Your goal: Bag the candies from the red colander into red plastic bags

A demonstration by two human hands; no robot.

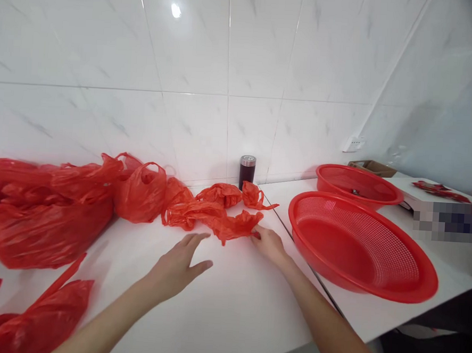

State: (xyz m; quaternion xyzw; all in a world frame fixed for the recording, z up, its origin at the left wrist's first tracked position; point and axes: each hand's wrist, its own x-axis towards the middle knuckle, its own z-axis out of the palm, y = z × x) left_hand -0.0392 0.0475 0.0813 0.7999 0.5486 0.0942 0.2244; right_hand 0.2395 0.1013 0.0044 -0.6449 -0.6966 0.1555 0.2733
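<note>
A crumpled empty red plastic bag [217,216] lies on the white table [220,308] in front of me. My right hand [269,243] pinches the bag's right edge between fingers and thumb. My left hand [178,266] hovers just short of the bag's left part, fingers stretched out and apart, holding nothing. More crumpled red bags [235,193] lie just behind it near the wall.
Filled red bags [45,213] crowd the left of the table, another at the front left corner [31,324]. Two red perforated baskets [359,248] [357,184] sit on the adjoining table at right. A small dark jar [247,172] stands by the tiled wall. A cardboard box [374,167] sits far right.
</note>
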